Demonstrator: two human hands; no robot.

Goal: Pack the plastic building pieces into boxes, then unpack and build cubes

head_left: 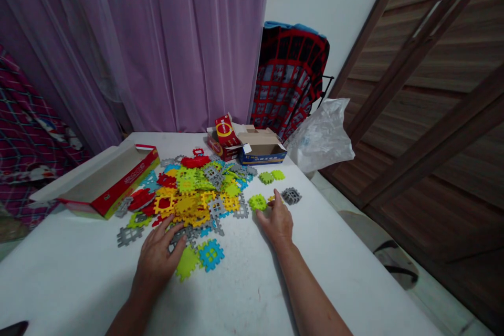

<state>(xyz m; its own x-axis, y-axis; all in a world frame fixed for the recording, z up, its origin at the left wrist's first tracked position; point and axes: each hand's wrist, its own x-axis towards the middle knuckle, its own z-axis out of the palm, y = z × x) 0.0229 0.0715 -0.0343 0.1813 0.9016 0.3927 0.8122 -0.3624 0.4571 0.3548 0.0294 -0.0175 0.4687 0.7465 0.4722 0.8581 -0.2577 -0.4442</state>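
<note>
A mixed pile of plastic interlocking building tiles (192,184) in yellow, green, red, blue and grey covers the table's middle. My left hand (160,252) lies at the pile's near edge, fingers spread over grey and yellow tiles. Close to its thumb are a plain green tile (188,262) and a blue window tile (211,254). Right of the pile, my right hand (279,222) has thumb and index finger apart. A green tile (258,202) is near its thumb, and a yellow tile (271,198) shows partly behind the index finger. Grey tiles (291,196) sit stacked just beyond.
An open red box (129,181) lies at the left. Another red box (226,134) and an open blue box (263,156) stand at the back. Two green groups of tiles (266,177) are on the right. A clear plastic bag (325,136) hangs by the table's right edge.
</note>
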